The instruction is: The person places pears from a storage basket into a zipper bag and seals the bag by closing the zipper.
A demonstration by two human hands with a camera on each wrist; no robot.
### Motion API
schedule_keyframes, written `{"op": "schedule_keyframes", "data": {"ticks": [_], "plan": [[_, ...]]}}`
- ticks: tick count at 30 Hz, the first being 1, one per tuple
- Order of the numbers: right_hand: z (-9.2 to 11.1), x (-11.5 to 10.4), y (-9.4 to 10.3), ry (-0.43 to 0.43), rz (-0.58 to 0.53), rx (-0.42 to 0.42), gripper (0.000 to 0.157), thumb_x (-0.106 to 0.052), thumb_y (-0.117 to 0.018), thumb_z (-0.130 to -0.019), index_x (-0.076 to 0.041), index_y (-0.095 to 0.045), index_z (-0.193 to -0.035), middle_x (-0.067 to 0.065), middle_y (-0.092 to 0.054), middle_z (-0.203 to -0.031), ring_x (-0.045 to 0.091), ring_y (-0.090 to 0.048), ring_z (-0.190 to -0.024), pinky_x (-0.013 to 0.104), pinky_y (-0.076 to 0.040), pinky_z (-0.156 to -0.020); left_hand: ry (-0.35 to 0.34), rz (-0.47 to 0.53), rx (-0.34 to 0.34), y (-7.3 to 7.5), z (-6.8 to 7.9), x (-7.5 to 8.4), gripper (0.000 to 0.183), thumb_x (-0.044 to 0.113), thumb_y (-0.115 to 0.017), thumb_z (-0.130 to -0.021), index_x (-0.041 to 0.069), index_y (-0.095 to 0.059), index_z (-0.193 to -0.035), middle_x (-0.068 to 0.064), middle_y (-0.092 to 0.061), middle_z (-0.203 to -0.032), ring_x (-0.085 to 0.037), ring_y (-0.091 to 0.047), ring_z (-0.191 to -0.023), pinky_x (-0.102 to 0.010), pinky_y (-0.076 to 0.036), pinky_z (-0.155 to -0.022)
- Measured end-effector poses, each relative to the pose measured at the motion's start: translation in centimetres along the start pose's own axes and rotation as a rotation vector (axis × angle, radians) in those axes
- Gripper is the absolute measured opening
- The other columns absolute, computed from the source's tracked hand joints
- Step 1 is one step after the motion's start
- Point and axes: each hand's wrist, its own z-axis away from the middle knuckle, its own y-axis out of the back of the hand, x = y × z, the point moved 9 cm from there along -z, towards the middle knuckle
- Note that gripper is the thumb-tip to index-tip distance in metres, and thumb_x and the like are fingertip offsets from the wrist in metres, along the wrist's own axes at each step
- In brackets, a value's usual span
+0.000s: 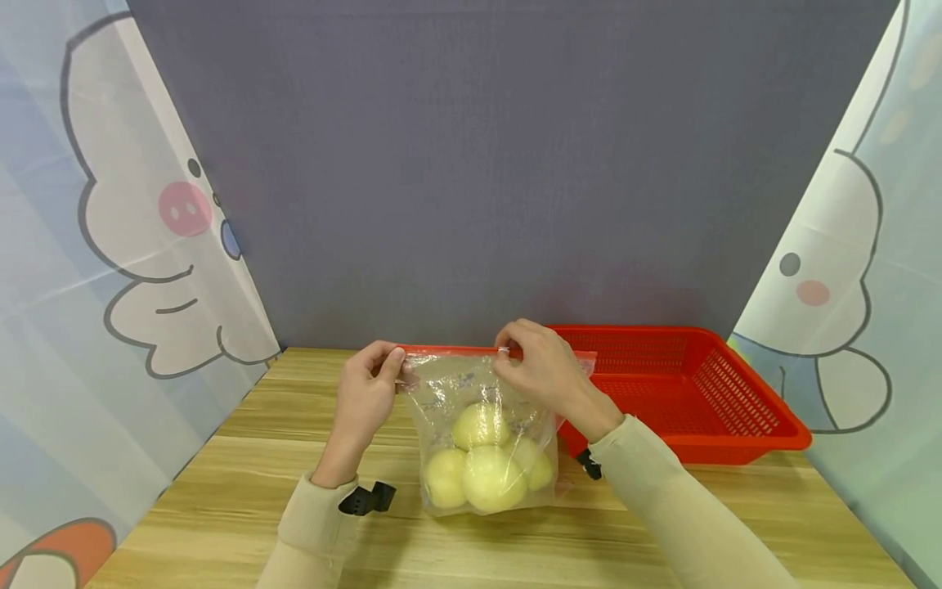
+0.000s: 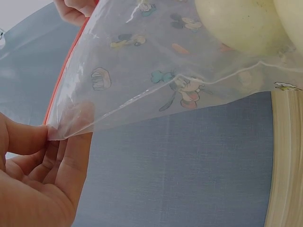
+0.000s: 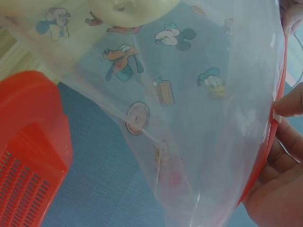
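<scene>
A clear zip bag (image 1: 449, 384) with a red zip strip along its top stands upright on the table, cartoon figures printed on its plastic. Several round pale yellow-green fruits (image 1: 493, 478) lie at its bottom. My left hand (image 1: 368, 388) pinches the bag's top left corner between thumb and fingers. Farther right along the strip, my right hand (image 1: 540, 368) pinches the small white slider (image 1: 504, 349) between thumb and forefinger. In the right wrist view the slider (image 3: 276, 116) shows at the thumb tip, on the red strip.
A red plastic basket (image 1: 736, 446) with slotted walls stands at the right, behind my right forearm. The wooden table (image 1: 294, 409) ends at a grey backdrop (image 1: 471, 164). Printed cartoon curtains (image 1: 59, 327) hang on both sides.
</scene>
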Motion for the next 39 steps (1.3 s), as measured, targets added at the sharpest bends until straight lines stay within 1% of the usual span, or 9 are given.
{"op": "schedule_keyframes", "data": {"ticks": [6,11,17,25,32,39], "plan": [[0.1,0.1,0.2,-0.001,-0.015,0.006,0.010,-0.010,-0.062,-0.086,-0.011,-0.070,-0.092,-0.004,-0.064,-0.090,0.013,-0.056,-0.076,0.029,-0.052,-0.069,0.000,-0.011,0.003,0.0,0.1,0.0,0.019,0.007,-0.057,-0.105,-0.009,-0.067,-0.101,-0.018,-0.066,-0.084,-0.018,-0.070,-0.070,-0.032,-0.063,-0.064],[0.2,0.3,0.3,0.006,-0.022,0.019,0.010,-0.009,-0.062,-0.085,-0.011,-0.070,-0.091,-0.003,-0.063,-0.089,0.012,-0.055,-0.076,0.029,-0.052,-0.068,-0.002,-0.003,0.004,0.0,0.0,0.0,0.019,0.007,-0.057,-0.104,-0.009,-0.067,-0.100,-0.018,-0.066,-0.084,-0.018,-0.070,-0.069,-0.032,-0.063,-0.064],[0.4,0.6,0.4,-0.007,-0.037,0.024,0.010,-0.009,-0.061,-0.085,-0.012,-0.069,-0.090,-0.005,-0.062,-0.088,0.013,-0.055,-0.074,0.029,-0.051,-0.067,0.001,0.004,0.000,0.0,0.0,-0.1,0.019,0.007,-0.057,-0.105,-0.009,-0.067,-0.101,-0.019,-0.066,-0.085,-0.018,-0.070,-0.070,-0.032,-0.063,-0.064],[0.6,0.8,0.5,-0.006,-0.033,0.039,0.010,-0.010,-0.061,-0.085,-0.013,-0.070,-0.090,-0.005,-0.063,-0.088,0.013,-0.054,-0.075,0.029,-0.051,-0.067,0.008,0.004,0.003,0.0,0.0,-0.3,0.017,0.007,-0.056,-0.105,-0.004,-0.068,-0.099,-0.019,-0.065,-0.085,-0.019,-0.071,-0.071,-0.032,-0.063,-0.065],[0.8,0.9,0.7,-0.013,-0.027,0.044,0.011,-0.011,-0.061,-0.086,-0.013,-0.070,-0.091,-0.005,-0.063,-0.090,0.014,-0.054,-0.077,0.030,-0.051,-0.069,0.009,0.014,0.003,0.0,0.0,-0.3,0.017,0.006,-0.057,-0.105,-0.005,-0.067,-0.099,-0.020,-0.065,-0.085,-0.018,-0.071,-0.071,-0.033,-0.064,-0.065],[1.0,1.1,0.9,-0.015,-0.027,0.053,0.010,-0.012,-0.061,-0.085,-0.014,-0.070,-0.090,-0.006,-0.063,-0.089,0.016,-0.055,-0.078,0.031,-0.050,-0.069,0.011,0.021,-0.004,-0.1,0.0,-0.4,0.019,0.007,-0.056,-0.105,-0.009,-0.066,-0.101,-0.020,-0.064,-0.086,-0.018,-0.071,-0.072,-0.033,-0.064,-0.067]]}}
